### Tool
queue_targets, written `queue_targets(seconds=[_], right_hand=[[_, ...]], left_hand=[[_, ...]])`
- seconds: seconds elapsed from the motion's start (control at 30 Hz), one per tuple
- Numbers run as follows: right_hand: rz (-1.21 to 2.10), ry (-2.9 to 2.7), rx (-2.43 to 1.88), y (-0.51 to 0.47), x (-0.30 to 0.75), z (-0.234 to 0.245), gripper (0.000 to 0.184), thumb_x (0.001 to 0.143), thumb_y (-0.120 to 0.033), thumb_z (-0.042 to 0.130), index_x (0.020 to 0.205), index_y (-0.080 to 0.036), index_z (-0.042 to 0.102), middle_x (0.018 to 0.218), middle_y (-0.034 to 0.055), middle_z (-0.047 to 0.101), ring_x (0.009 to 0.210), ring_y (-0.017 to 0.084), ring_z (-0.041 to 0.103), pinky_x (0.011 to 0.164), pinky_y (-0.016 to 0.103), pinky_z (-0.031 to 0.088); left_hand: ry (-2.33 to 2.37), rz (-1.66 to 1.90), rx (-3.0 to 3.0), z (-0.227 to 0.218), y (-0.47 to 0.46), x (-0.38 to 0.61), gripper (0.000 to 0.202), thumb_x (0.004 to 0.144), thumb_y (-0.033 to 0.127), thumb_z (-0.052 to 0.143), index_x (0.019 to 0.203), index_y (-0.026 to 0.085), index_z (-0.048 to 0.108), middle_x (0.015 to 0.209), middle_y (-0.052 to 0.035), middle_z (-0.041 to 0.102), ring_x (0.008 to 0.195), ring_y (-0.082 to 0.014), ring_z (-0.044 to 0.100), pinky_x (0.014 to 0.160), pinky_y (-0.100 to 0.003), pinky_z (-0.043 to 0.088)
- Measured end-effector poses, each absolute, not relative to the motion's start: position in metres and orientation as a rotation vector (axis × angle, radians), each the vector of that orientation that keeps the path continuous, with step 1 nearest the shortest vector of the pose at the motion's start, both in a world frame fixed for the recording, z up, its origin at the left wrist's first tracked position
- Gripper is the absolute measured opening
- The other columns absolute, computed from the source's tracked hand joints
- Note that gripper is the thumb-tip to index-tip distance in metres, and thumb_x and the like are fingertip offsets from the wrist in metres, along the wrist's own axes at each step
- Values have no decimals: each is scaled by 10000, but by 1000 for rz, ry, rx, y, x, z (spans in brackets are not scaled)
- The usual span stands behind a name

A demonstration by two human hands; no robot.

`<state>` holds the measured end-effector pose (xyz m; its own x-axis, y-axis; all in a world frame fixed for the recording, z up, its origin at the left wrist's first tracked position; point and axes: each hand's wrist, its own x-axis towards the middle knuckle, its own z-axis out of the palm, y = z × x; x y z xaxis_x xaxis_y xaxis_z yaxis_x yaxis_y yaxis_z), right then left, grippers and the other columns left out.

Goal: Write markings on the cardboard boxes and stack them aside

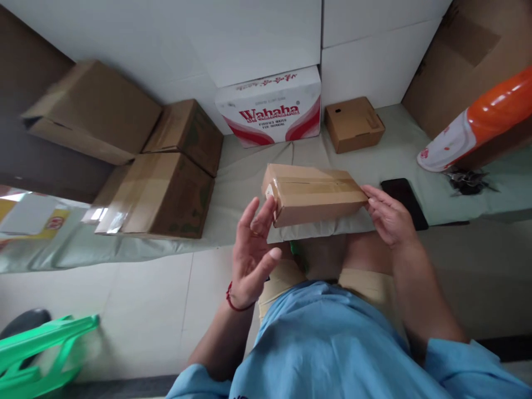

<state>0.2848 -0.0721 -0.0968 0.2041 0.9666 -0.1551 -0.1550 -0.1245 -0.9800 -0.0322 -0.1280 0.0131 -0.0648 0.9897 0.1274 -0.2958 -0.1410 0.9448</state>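
A long cardboard box with clear tape along its top is in front of me, slightly tilted over the near part of the covered table. My right hand pinches its right end near the corner, fingers and thumb together. At the other end, my left hand has its fingers apart and the thumb held away from the box. Its fingertips reach the box's left end, by a small white label; whether they press on it I cannot tell. A black phone lies just beyond my right hand.
Several brown cartons are stacked at the left. Against the wall stand a white and red Wahaha carton and a small brown box. An orange and white cylinder is at right, a green plastic stool at lower left.
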Motion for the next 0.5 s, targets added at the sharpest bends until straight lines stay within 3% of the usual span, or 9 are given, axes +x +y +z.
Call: queue_targets(seconds=[0.1, 0.23, 0.3, 0.4, 0.5], right_hand=[[1235, -891, -1313, -75, 284, -98, 479, 881, -459, 769, 1320, -267, 771, 1440, 107, 742, 1355, 335, 692, 1209, 622, 510], [1197, -998, -1229, -82, 269, -77, 436, 928, -469, 752, 1330, -298, 771, 1477, 61, 727, 1466, 322, 617, 1299, 606, 422], [1126, -1111, -1211, -90, 255, -60, 477, 966, -455, 724, 1421, -311, 721, 1554, 32, 672, 1531, 306, 554, 1325, 585, 399], [906, -1379, -1209, -104, 231, -32, 592, 1026, -415, 654, 1604, -336, 555, 1701, -9, 514, 1593, 285, 475, 1352, 547, 376], [659, -1678, -1154, -111, 213, -7, 641, 1063, -377, 585, 1685, -342, 434, 1708, -11, 502, 1576, 270, 498, 1360, 522, 374]], left_hand=[[948, 1457, 1082, 15, -124, -34, 823, 689, 314, 1012, 1441, 244, 685, 1582, -151, 604, 1630, -432, 373, 1374, -531, 299], [972, 1529, 1085, -3, -99, -59, 703, 728, 338, 982, 1375, 225, 732, 1597, -133, 593, 1640, -411, 359, 1373, -490, 298], [989, 1566, 1037, -17, -84, -72, 592, 768, 359, 934, 1321, 247, 756, 1568, -108, 621, 1613, -372, 412, 1350, -468, 330], [1067, 1539, 888, -44, -70, -87, 444, 766, 342, 865, 1201, 283, 796, 1460, -77, 689, 1493, -299, 540, 1212, -402, 475], [1164, 1451, 761, -70, -68, -94, 388, 711, 302, 838, 1097, 275, 816, 1338, -71, 729, 1336, -260, 622, 1051, -350, 544]])
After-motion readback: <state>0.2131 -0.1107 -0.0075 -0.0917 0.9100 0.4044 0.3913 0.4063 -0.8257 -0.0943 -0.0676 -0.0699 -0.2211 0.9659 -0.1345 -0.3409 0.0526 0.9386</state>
